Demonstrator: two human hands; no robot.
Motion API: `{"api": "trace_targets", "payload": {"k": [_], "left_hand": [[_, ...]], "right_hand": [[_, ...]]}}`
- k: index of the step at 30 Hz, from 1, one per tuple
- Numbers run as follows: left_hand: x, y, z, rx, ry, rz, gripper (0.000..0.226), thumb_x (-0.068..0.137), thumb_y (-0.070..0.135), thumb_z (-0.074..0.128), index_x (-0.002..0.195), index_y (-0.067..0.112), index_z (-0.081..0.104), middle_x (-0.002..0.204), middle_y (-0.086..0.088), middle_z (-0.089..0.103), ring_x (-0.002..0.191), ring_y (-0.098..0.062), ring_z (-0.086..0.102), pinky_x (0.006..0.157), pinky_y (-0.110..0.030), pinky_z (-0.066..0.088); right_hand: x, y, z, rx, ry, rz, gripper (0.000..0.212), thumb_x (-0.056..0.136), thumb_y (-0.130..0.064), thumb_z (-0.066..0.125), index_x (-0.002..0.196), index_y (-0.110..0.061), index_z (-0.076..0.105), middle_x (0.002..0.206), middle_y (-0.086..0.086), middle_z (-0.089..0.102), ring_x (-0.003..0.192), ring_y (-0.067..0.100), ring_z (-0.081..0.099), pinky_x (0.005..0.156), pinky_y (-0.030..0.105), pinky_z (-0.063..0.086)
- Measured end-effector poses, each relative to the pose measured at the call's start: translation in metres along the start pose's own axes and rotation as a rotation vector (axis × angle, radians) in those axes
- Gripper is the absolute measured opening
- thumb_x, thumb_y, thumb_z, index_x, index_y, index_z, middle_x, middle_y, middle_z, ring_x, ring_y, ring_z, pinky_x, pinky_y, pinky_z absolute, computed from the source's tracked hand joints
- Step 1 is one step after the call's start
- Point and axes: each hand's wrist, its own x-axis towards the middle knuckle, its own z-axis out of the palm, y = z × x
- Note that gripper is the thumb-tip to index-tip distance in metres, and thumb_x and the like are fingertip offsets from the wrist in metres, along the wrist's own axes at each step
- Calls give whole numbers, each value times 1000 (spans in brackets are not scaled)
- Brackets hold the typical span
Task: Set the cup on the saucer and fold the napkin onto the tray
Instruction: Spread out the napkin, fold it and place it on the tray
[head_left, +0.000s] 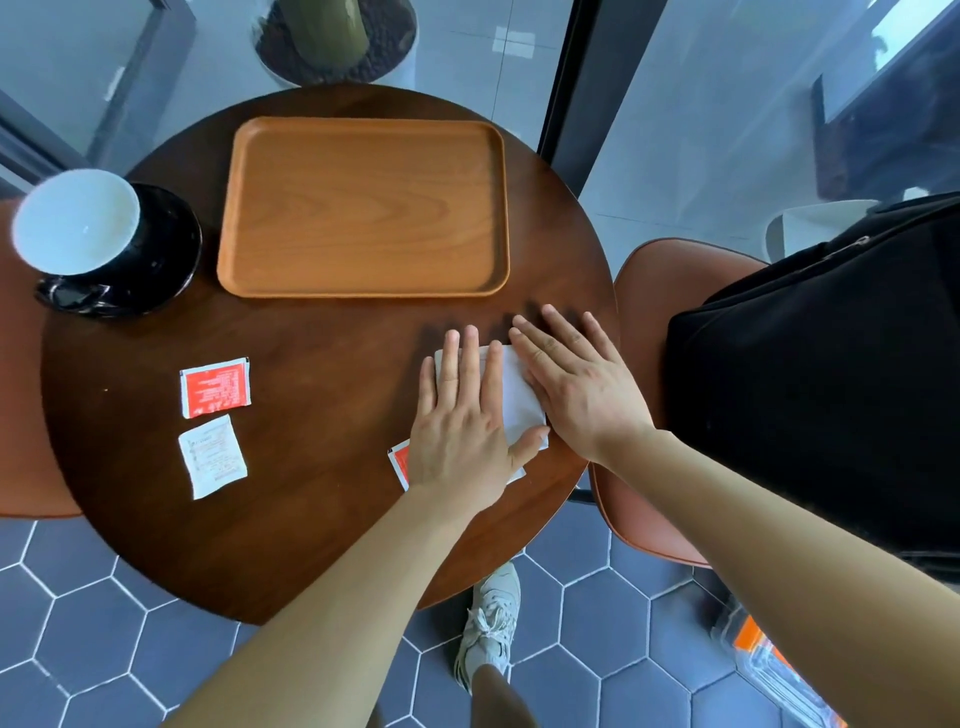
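Round dark wooden table (322, 332) seen from above, on a floor (104, 623) of blue hexagon tiles beside glass walls. An orange wooden tray (363, 124) lies at 12 o'clock with nothing on it. At 10 o'clock a cup (78, 221), white inside and black outside, sits on a black saucer (166, 249), so that half of the task looks done.

At 4 o'clock, near the table's edge, a white napkin (519, 395) lies flat on the wood, not on the tray. Both hands press it down side by side. The left hand (462, 421) covers its left part and the right hand (576, 384) its right part, palms down, fingers straight and slightly spread, gripping nothing. Only a strip of paper shows between them, so how many folds it has cannot be told.

A red sachet (215, 387) and a white sachet (212, 457) lie at 8 o'clock. A second red sachet (401, 462) peeks out beside the left wrist, touching or under the napkin; which is unclear. A black bag (831, 389) rests on an orange chair (654, 270) at 3 o'clock.

The napkin is probably thin, light and limp. It should crease under flat fingers but may slide on the polished wood or spring open when released. A pinch at a folded edge or corner, with the other hand steadying it, seems the surest hold for lifting it toward 12 o'clock.
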Motion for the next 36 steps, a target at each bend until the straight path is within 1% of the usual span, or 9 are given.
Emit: {"api": "trace_targets", "payload": {"k": [5, 12, 15, 17, 19, 21, 24, 30, 36], "left_hand": [[-5, 5, -4, -60, 58, 19, 93, 94, 75, 18, 158, 8, 16, 166, -18, 9, 155, -33, 4, 123, -52, 15], [-7, 7, -10, -64, -24, 9, 95, 92, 77, 14, 159, 11, 10, 167, -17, 2, 155, -32, -2, 124, -50, 11], [-10, 7, -26, -236, 61, -96, 83, 93, 66, 41, 153, 10, 31, 162, -22, 21, 151, -38, 17, 121, -49, 25], [-12, 4, -34, -295, 209, -177, 69, 87, 44, 67, 141, 7, 48, 144, -24, 45, 133, -41, 42, 106, -49, 40], [-14, -3, -40, -295, 256, -257, 62, 80, 30, 77, 133, 7, 56, 122, -18, 57, 110, -36, 52, 90, -45, 45], [-15, -9, -46, -310, 163, -312, 59, 83, 32, 75, 134, 9, 55, 110, -14, 61, 97, -30, 53, 82, -40, 45], [-12, -14, -48, -326, 51, -366, 62, 88, 39, 70, 140, 14, 47, 110, -10, 61, 99, -27, 56, 83, -36, 46], [-4, -15, -52, -507, 58, -464, 45, 84, 21, 74, 124, 13, 54, 112, -6, 66, 103, -26, 61, 84, -35, 49], [-6, -17, -56, -675, 140, -366, 28, 88, 12, 69, 113, 17, 60, 99, 1, 60, 80, -11, 52, 59, -12, 35]], "right_hand": [[0, -3, 0, 0, 6, 15, 52, 108, -35, 25, 156, -18, 31, 163, -4, 29, 154, 24, 16, 123, 52, 19], [-1, -2, 2, 36, 6, 14, 51, 108, -34, 29, 157, -19, 30, 164, -4, 28, 154, 24, 15, 124, 51, 16], [2, -3, -2, 53, 16, 0, 51, 108, -30, 36, 157, -17, 30, 163, -2, 30, 154, 24, 19, 125, 48, 14], [4, -5, -4, 74, 67, -23, 51, 106, -22, 42, 155, -13, 34, 161, 1, 36, 151, 26, 27, 124, 48, 17], [6, -7, -5, 94, 135, -56, 51, 101, -14, 46, 151, -10, 41, 153, 5, 48, 145, 28, 38, 122, 50, 23], [8, -11, -5, 96, 171, -78, 51, 96, -9, 51, 146, -7, 48, 141, 7, 58, 135, 30, 48, 120, 50, 29], [9, -12, -4, 93, 209, -86, 47, 93, -9, 49, 140, -5, 55, 126, 9, 65, 120, 32, 56, 115, 48, 35], [13, -9, -4, 112, 194, -69, 48, 89, -5, 65, 137, -4, 57, 120, 9, 65, 112, 33, 54, 101, 48, 47], [16, -13, -15, 264, 124, 90, 49, 91, -7, 66, 139, -7, 56, 117, 7, 64, 109, 31, 52, 93, 41, 49]]}}
